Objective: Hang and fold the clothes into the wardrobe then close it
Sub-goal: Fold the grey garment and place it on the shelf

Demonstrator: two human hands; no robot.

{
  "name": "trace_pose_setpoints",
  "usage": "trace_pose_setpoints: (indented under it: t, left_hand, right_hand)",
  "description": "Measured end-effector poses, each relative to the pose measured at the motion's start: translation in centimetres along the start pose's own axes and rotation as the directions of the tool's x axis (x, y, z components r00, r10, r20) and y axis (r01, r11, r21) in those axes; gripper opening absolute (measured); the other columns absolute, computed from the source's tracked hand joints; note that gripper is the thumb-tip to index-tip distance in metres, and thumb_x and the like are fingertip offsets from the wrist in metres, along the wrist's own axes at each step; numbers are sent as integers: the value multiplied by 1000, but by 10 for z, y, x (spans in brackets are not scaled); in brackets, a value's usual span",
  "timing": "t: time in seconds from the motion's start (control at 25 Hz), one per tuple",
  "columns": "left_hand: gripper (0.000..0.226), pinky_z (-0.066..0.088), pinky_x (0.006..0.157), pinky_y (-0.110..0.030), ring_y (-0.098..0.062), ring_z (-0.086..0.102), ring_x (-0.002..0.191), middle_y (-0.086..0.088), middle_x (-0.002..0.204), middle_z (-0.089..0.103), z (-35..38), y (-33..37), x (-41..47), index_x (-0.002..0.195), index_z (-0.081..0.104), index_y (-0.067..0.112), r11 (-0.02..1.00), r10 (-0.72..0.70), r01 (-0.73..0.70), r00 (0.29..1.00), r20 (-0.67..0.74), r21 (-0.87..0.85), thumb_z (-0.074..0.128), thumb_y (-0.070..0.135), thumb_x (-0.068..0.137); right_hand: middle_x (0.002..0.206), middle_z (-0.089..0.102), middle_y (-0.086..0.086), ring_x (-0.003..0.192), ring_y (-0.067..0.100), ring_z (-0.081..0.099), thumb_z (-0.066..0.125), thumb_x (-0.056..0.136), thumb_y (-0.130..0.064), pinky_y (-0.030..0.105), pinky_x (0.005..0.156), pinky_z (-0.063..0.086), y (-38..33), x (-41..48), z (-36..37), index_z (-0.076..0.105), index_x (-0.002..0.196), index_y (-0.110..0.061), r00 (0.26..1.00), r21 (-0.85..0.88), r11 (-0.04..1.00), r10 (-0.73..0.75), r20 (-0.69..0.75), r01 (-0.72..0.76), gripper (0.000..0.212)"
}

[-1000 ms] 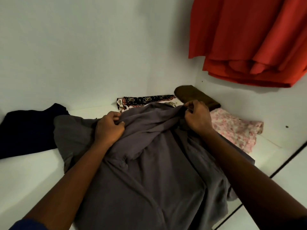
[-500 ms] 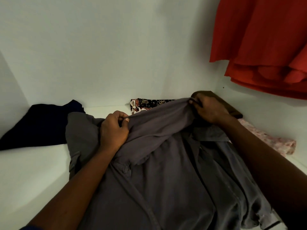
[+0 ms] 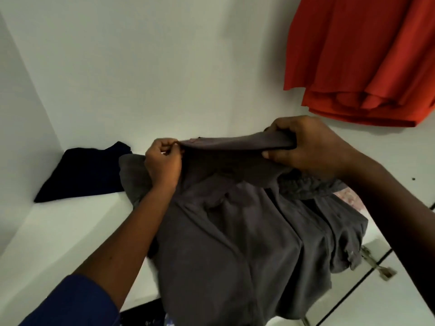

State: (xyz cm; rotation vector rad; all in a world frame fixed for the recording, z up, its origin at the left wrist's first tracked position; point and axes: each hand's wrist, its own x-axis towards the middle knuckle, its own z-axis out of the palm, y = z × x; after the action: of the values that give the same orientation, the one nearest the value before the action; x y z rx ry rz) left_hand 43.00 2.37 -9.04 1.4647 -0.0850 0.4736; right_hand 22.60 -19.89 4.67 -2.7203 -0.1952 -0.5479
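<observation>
A grey shirt point(image 3: 247, 243) lies spread over the white wardrobe shelf point(image 3: 58, 231) and hangs over its front edge. Its upper edge is lifted off the shelf and stretched between both hands. My left hand point(image 3: 163, 164) pinches the left end of that edge. My right hand point(image 3: 306, 147) grips the right end, fingers curled round a bunched fold. Under the raised fold more crumpled grey cloth point(image 3: 303, 187) shows.
A dark navy garment point(image 3: 82, 172) lies at the shelf's back left. An orange-red garment point(image 3: 367, 60) hangs at the upper right. A strip of pink floral cloth point(image 3: 350, 196) peeks out beside my right forearm. A metal hinge point(image 3: 376, 262) sits at the wardrobe's right front.
Both hands have raised the shirt's top edge off the shelf and pulled it taut. The lifted fold now hides the patterned and brown clothes at the back.
</observation>
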Motion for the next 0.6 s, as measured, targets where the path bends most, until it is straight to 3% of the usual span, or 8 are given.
trace_pose_setpoints:
  t: [0.08,0.12,0.24,0.32,0.4,0.48,0.52,0.6]
  left_hand:
    - [16,64,82,-41,-22,76,87,-7,91,76,-16,13,-5,86,73,22,979,-121,125,992,30,-160,68,6,86]
    - [17,64,84,-39,-24,75,91,-9,94,77,-23,17,-9,88,74,19,961,-180,185,983,45,-204,66,4,87]
    - [24,61,90,-39,-25,73,95,-6,94,77,-50,18,-25,83,75,18,931,-296,304,952,73,-200,60,1,84]
    - [26,59,89,-42,-23,68,84,-4,82,74,-67,14,-35,73,73,17,878,-368,388,922,120,-280,54,-1,74]
    - [21,51,72,-35,-15,58,69,2,67,66,-79,9,-42,70,70,16,829,-439,462,887,147,-314,56,1,76]
    - [18,39,61,-29,-9,47,58,7,58,55,-89,7,-47,71,66,20,813,-487,513,858,160,-276,65,11,86]
    - [19,40,61,-29,-9,45,57,6,58,52,-93,5,-49,72,64,21,808,-503,532,847,172,-253,67,15,90]
    - [16,49,67,-30,-11,52,62,4,64,52,-97,3,-50,79,63,22,804,-528,561,826,198,-197,69,20,94]
  right_hand:
    - [87,66,-10,75,5,63,80,79,-22,27,61,50,-41,-26,9,65,95,-32,994,69,997,-37,102,30,23]
    - [89,63,-12,76,5,61,78,80,-21,28,63,48,-59,-40,17,63,98,-32,985,21,998,-56,161,53,25]
    - [101,54,-17,87,9,55,65,92,-26,30,71,42,-106,-83,63,51,123,-36,929,-335,924,-53,367,185,36]
    - [114,59,-5,94,20,62,57,98,-24,36,72,46,-124,-112,104,40,138,-30,863,-443,845,-41,503,298,44]
    - [119,63,3,97,25,64,58,98,-25,37,73,47,-127,-131,131,40,140,-25,789,-381,883,21,614,273,46]
    - [109,66,-3,89,15,62,68,92,-39,29,72,48,-121,-135,137,53,127,-28,697,-164,984,67,714,73,40]
    - [100,68,-4,82,11,62,70,90,-48,27,68,49,-115,-131,136,62,116,-27,700,-23,999,41,713,-35,34]
    - [84,71,6,71,15,66,64,93,-56,30,64,53,-94,-109,135,70,96,-18,851,188,961,79,519,-204,39]
